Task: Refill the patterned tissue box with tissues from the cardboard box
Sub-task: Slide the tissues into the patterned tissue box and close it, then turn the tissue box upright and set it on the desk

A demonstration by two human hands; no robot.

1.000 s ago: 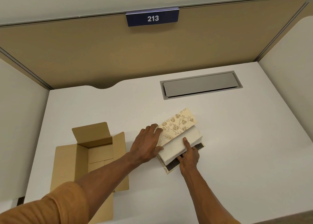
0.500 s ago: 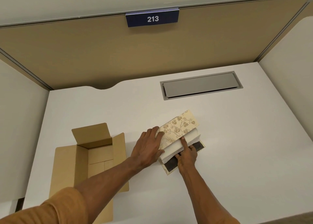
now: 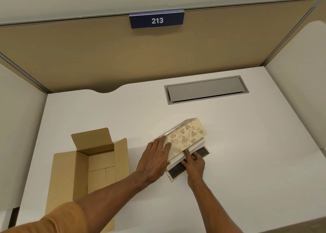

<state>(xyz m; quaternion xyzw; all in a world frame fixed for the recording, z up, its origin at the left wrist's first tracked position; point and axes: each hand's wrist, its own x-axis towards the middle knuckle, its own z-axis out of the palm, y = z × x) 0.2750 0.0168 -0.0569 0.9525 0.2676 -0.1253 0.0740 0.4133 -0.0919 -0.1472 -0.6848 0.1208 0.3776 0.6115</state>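
Note:
The patterned tissue box [image 3: 187, 135], cream with a tan leaf print, lies in the middle of the white desk [image 3: 247, 153]. Its cover is lowered over a white tissue stack [image 3: 193, 149], which rests on the box's dark-lined base flap [image 3: 202, 152]. My left hand [image 3: 155, 158] lies flat on the cover's left end, fingers spread. My right hand [image 3: 193, 161] presses its index finger against the front of the tissue stack, other fingers curled on the dark flap. The open cardboard box [image 3: 98, 162] sits at the left and looks empty inside.
A grey cable hatch [image 3: 204, 89] is set into the desk at the back right. Tan partition panels [image 3: 158, 56] wall in the desk at the back and sides, with a "213" sign [image 3: 157, 20]. The desk's front edge runs near the bottom right.
The patterned cover has come down further over the white tissue stack, hiding more of it. My right finger has stayed pushed against the stack's front; my left hand remains on the cover.

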